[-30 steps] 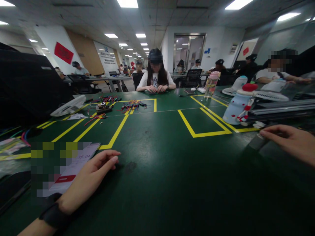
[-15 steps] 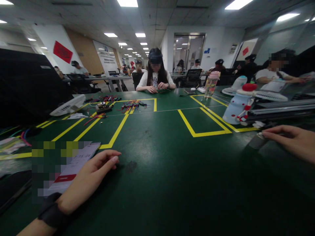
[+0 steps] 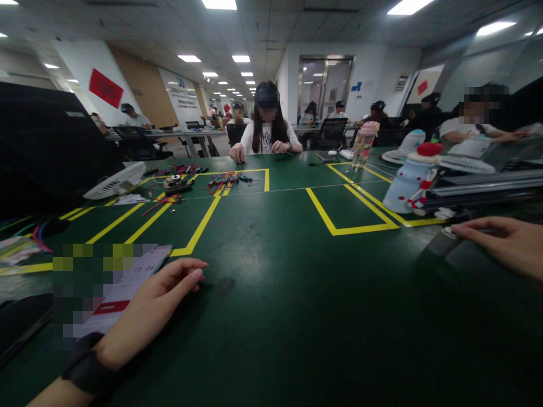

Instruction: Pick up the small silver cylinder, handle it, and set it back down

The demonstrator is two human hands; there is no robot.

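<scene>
On the green table at the left rests my left hand (image 3: 169, 291), holding nothing, its fingers loosely bent and a small gap between thumb and forefinger. It wears a black wristband (image 3: 87, 364). Beside and partly beneath that wrist lies a phone (image 3: 121, 299), its screen lit and partly pixelated. At the right edge, the fingertips of my right hand (image 3: 500, 240) are closed on the top end of a small grey cylinder (image 3: 443, 243). The cylinder leans slightly, its lower end at the tabletop. The fingers beyond the thumb and forefinger are partly hidden.
A blue bottle with a red top (image 3: 407, 178) stands near my right hand, by metal rails (image 3: 487, 189). Farther back are a pink-lidded bottle (image 3: 363, 146), bundled wires (image 3: 229, 181) and a white fan (image 3: 116, 181). A co-worker (image 3: 267, 121) sits opposite.
The co-worker opposite has moved one hand outward, toward my left, along the table edge. Both my hands stay in place, and the view has shifted very slightly.
</scene>
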